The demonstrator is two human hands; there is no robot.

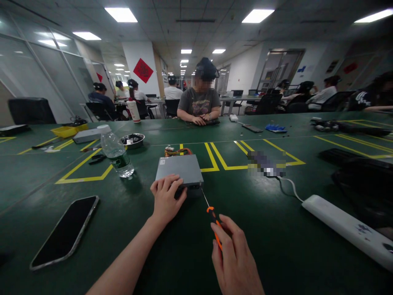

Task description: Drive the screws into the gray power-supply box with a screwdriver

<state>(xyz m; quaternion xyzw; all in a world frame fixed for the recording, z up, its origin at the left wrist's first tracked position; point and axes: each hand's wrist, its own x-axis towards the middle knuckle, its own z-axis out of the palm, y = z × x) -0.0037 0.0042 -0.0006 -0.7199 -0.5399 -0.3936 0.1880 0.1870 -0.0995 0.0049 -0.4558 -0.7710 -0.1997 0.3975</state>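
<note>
A grey metal computer power supply (181,166) lies flat on the green table, a bundle of coloured cables (179,151) at its far side. My left hand (168,196) grips its near edge, fingers over the top and thumb against the front face. In my right hand (233,254) is a screwdriver (211,210) with an orange and black handle, held between thumb and fingers. Its thin shaft points away from me, and the tip meets the near right corner of the power supply. Whether it sits in a screw is too small to tell.
A phone (66,231) lies at the left, with a water bottle (118,155) and a metal bowl (135,141) of small parts beyond. At the right are a white power strip (344,225) and its cable. Across the table sits a person (199,102).
</note>
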